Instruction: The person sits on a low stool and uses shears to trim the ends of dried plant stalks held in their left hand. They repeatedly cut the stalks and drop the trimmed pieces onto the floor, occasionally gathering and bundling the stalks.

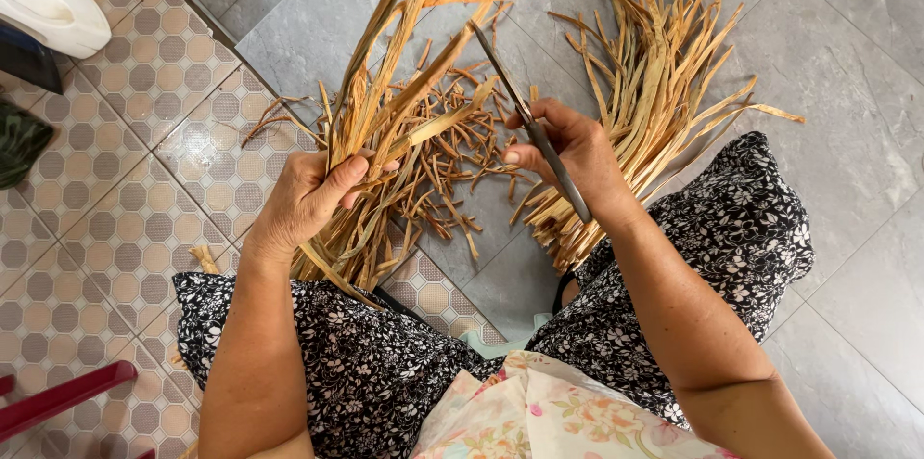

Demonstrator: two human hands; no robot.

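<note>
1. Spreading across the whole frame, the floor is grey stone slabs on the right and top, and small patterned tiles on the left
2. Filling the lower middle, the person's lap is covered by black cloth with white flowers, with a pale floral cloth at the bottom centre
3. Lying at upper right, a loose pile of dry tan strips fans out on the grey floor, its lower ends resting against the right knee
4. Standing at centre left, a bunch of dry strips rises toward the top edge
5. A litter of short cut pieces lies on the floor between the two hands
6. The left hand, at centre left, is closed around the bunch, thumb pressed across the front
7. The right hand, right of centre, is closed on the scissors, whose dark blades point up and left, with the tips touching a strip from the bunch
8. A white plastic jug sits in the upper left corner
9. A red bar shows at lower left
</note>
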